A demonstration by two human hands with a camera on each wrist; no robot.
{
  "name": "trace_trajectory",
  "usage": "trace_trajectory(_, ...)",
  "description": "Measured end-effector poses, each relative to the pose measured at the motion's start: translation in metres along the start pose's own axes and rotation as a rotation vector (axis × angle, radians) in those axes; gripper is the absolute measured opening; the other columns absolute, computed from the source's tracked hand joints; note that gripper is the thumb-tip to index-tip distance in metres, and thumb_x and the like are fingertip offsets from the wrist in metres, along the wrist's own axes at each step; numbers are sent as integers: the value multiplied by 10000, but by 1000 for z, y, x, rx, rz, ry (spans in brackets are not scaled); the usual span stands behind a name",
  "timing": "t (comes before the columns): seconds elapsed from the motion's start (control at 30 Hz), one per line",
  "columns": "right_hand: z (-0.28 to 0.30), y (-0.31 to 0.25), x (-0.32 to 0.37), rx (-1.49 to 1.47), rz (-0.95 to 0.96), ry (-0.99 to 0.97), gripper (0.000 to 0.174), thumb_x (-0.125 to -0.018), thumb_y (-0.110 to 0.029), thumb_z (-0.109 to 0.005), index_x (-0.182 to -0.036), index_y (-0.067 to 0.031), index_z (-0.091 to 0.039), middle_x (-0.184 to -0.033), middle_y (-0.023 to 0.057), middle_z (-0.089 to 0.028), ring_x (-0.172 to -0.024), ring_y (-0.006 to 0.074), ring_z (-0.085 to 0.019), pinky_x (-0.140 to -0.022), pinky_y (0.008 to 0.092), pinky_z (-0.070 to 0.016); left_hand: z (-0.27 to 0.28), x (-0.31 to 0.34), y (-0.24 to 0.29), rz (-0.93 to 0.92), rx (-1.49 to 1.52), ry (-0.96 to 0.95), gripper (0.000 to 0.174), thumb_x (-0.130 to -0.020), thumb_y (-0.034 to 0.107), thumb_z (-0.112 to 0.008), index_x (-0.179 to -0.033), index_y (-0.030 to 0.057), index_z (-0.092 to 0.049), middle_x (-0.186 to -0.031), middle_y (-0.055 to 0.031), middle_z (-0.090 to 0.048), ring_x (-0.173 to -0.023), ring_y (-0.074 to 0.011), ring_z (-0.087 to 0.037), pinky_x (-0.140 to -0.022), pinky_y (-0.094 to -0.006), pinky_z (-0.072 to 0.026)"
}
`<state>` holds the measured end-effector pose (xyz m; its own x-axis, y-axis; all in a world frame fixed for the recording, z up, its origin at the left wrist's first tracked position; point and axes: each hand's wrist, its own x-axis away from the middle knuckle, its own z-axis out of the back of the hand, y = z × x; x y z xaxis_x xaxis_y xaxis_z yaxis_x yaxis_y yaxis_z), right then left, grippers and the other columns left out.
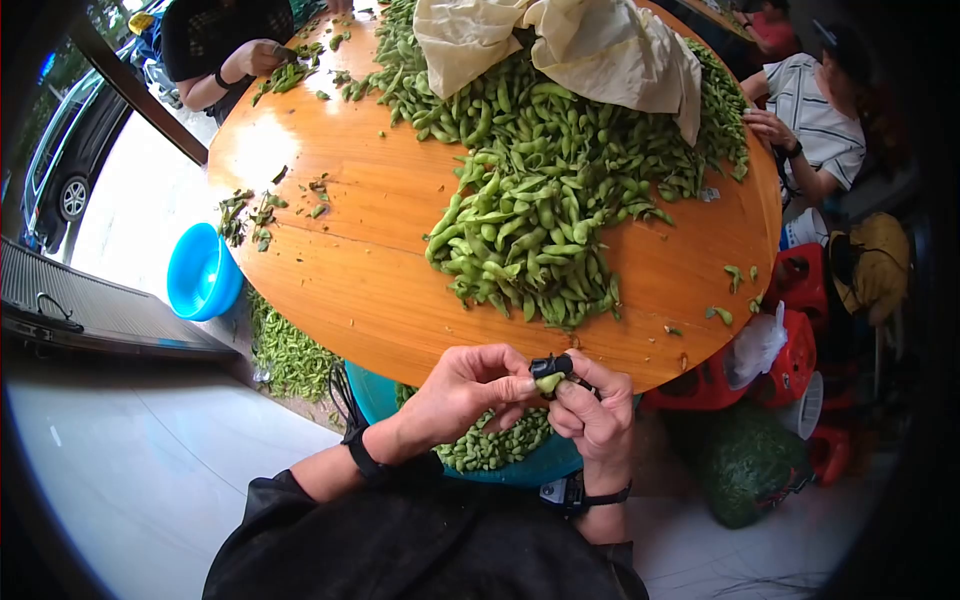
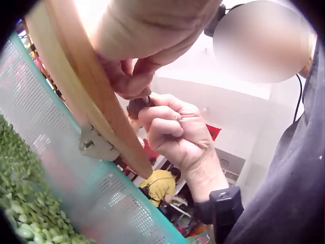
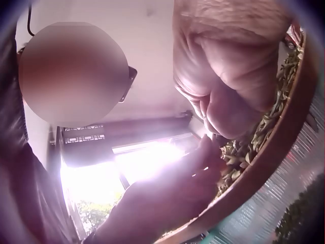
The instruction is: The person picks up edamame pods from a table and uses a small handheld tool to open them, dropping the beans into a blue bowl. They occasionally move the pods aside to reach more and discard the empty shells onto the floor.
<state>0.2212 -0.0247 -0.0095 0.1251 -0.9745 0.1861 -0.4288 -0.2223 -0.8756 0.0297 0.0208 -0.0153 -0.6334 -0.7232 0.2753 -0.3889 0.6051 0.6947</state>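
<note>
Close over the table's near edge, my left hand (image 1: 468, 395) and right hand (image 1: 597, 408) meet at a green soybean pod (image 1: 549, 383). The left thumb and fingertips pinch one end of the pod, while the right thumb and index finger grip the other. A black band (image 1: 548, 366) shows right at the right fingertips. Below both hands, a teal basket (image 1: 368, 395) holds shelled green beans (image 1: 500, 446). In the right wrist view the palm and fingers hide the pod. A big heap of soybean pods (image 1: 535, 225) lies beyond the hands.
The round wooden table (image 1: 350, 250) carries pale cloth (image 1: 625, 60) over the heap and leaf scraps (image 1: 262, 215). Two people sit across it. A blue basin (image 1: 203, 272) stands left; more pods (image 1: 285, 350) lie on the floor. Red stools (image 1: 795, 360) and a green bag (image 1: 740, 465) are right.
</note>
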Motion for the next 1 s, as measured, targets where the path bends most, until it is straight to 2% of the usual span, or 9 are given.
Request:
trace_trajectory(0.07,1,5,0,-299,-35,-11,240,-952,14,-544,-1165,65,-640,-797,27,-580,-478,25,-361,-413,193,-257,2,-2,-3,72,146,-52,114,-958,121,-663,-961,16,-620,-742,-52,-616,-562,-107,-550,-462,-226,-390)
trace_trajectory(0.17,5,0,-1,-271,-57,-53,221,-957,19,-550,-1157,78,-624,-818,1,-532,-545,38,-435,-462,204,-311,0,-2,-2,147,301,-114,123,-954,129,-675,-980,25,-614,-751,-31,-606,-564,-88,-534,-463,-215,-384)
trace_trajectory(0.43,-15,-9,9,631,266,166,102,-892,33,-615,-977,89,-614,-802,60,-524,-614,104,-561,-517,250,-431,-8,0,-1,-368,-840,127,181,-941,166,-701,-886,2,-649,-682,-8,-636,-592,-64,-571,-518,-227,-446)
trace_trajectory(0.5,-14,-11,10,574,201,165,97,-890,25,-618,-968,83,-611,-803,51,-523,-616,101,-556,-519,255,-431,-2,-1,11,63,-354,-78,271,-1008,225,-604,-899,-17,-653,-696,-21,-644,-589,-71,-576,-511,-232,-448)
trace_trajectory(0.67,-20,-1,7,835,400,235,115,-851,48,-623,-964,66,-620,-810,97,-535,-631,195,-575,-536,300,-444,-4,-4,15,103,-487,-97,307,-1054,251,-511,-969,-23,-621,-686,-19,-596,-571,-76,-529,-530,-234,-433)
trace_trajectory(0.73,-27,4,6,1061,566,307,154,-817,65,-623,-970,55,-624,-828,151,-537,-668,307,-580,-555,352,-458,-9,-5,6,25,-434,-28,251,-1051,222,-505,-975,-12,-554,-688,-65,-580,-593,-132,-545,-542,-282,-427)
trace_trajectory(0.9,-37,12,6,1113,592,335,175,-810,55,-629,-983,50,-615,-830,152,-526,-664,324,-579,-569,381,-476,-22,0,-9,-208,-690,145,151,-995,87,-451,-1043,-45,-506,-753,-189,-530,-663,-272,-513,-624,-396,-448)
trace_trajectory(0.97,-40,15,6,1165,656,355,181,-804,57,-629,-984,50,-615,-828,156,-523,-667,332,-581,-573,382,-481,-23,0,-11,-233,-678,211,160,-973,54,-420,-1060,-49,-506,-740,-168,-528,-656,-243,-512,-620,-383,-453)
trace_trajectory(1.0,-37,14,5,1142,655,340,180,-801,52,-633,-981,51,-620,-834,158,-533,-673,327,-593,-579,382,-486,-23,-1,-12,-217,-580,190,189,-962,39,-388,-1086,-6,-524,-669,5,-440,-604,-78,-397,-538,-256,-363)
